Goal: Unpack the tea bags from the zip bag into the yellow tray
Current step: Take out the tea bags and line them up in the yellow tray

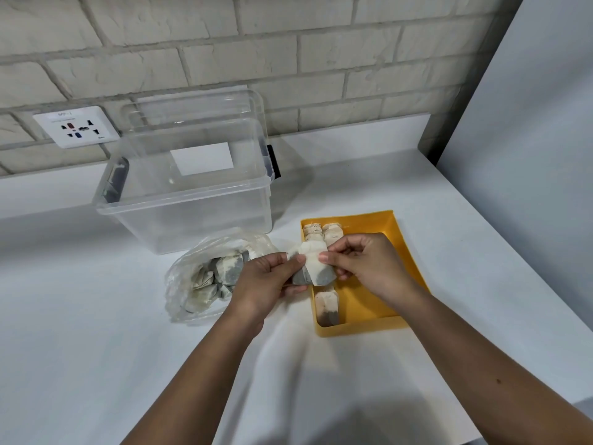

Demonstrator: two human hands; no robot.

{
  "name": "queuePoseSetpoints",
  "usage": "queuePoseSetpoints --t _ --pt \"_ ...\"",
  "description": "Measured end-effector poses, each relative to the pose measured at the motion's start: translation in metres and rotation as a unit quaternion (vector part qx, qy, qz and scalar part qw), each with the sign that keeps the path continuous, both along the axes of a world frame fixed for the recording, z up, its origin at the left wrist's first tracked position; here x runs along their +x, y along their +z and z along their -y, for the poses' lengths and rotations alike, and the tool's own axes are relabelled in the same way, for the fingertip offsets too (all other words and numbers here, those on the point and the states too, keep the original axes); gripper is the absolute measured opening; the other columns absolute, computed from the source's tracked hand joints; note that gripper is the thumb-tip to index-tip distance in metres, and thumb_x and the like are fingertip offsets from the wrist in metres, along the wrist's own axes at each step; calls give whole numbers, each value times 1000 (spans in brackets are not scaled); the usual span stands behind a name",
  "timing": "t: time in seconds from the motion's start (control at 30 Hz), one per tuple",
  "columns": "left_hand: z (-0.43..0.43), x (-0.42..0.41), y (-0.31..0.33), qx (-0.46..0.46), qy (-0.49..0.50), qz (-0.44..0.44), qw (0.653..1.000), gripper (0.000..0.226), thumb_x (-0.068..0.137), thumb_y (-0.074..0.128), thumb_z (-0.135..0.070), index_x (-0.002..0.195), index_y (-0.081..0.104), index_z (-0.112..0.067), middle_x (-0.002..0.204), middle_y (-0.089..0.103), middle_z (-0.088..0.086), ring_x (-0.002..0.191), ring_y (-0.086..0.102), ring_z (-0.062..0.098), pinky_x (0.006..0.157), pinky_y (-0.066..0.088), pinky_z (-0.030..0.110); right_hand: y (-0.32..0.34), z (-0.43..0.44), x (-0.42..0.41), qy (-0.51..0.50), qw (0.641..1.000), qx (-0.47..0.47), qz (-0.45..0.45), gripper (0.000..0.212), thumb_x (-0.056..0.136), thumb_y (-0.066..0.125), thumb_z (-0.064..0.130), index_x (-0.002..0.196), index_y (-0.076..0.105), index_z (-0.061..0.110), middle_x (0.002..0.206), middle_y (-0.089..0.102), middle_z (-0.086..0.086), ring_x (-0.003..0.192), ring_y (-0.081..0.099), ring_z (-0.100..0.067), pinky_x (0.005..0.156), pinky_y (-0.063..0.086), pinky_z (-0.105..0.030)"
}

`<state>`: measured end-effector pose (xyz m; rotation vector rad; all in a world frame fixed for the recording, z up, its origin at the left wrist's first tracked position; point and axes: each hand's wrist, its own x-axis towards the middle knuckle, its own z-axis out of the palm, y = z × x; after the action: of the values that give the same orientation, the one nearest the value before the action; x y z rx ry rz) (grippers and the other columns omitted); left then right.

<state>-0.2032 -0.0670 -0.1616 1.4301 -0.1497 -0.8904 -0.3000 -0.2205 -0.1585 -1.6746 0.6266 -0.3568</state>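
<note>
Both hands hold tea bags (316, 266) above the left rim of the yellow tray (398, 248). My left hand (268, 282) pinches them from the left, with one grey-bottomed bag under its thumb. My right hand (369, 266) pinches the pale top of a bag from the right. The clear zip bag (205, 277) lies open on the counter left of my hands, with several tea bags still inside. In the tray, tea bags stand at the far left corner (322, 232) and one lies near the front left (326, 308).
A clear plastic storage box (186, 187) with its lid leaning behind it stands at the back left of the white counter. A wall socket (77, 130) sits on the brick wall. The counter's right edge runs diagonally past the tray.
</note>
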Motion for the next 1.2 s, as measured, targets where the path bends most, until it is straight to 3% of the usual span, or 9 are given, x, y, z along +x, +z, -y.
queuePoseSetpoints --t 0.27,0.43,0.63,0.8,1.03,1.2 --pt "-2 2 4 18 19 18 1000 16 92 69 -14 90 73 1 81 77 9 69 73 14 63 60 19 2 21 -7 -33 999 -22 -20 13 77 80 15 83 71 8 64 67 -4 52 61 -13 53 55 -24" --pt "-6 8 -1 29 32 22 999 20 91 70 -16 93 73 3 83 77 11 70 73 15 68 61 23 -11 54 -14 -37 990 -65 -120 18 77 80 21 85 72 8 62 66 -5 45 54 -10 45 47 -22" --pt "-4 2 -5 25 18 7 999 19 92 68 -13 93 72 5 81 77 12 68 74 16 60 58 19 -31 60 4 -8 983 -5 -181 19 78 79 12 88 66 2 71 71 -15 60 68 -24 61 61 -31" --pt "-1 0 -3 25 7 12 1000 18 92 68 -12 96 72 5 82 77 11 70 75 16 59 57 18 -38 55 22 -25 986 -18 -161 19 82 75 11 95 64 2 76 72 -14 62 70 -23 65 61 -32" --pt "-3 -1 -4 18 6 1 1000 15 92 67 -11 96 73 2 86 78 12 73 76 18 62 59 20 -39 51 31 -26 985 -36 -168 24 84 74 11 101 62 -2 78 70 -14 57 67 -18 52 57 -21" --pt "-4 0 -2 11 14 1 1000 17 90 69 -13 97 73 3 85 78 10 72 75 17 64 60 20 -25 44 22 -53 985 -101 -133 29 81 77 24 102 62 10 83 68 -6 60 69 -19 57 59 -26"
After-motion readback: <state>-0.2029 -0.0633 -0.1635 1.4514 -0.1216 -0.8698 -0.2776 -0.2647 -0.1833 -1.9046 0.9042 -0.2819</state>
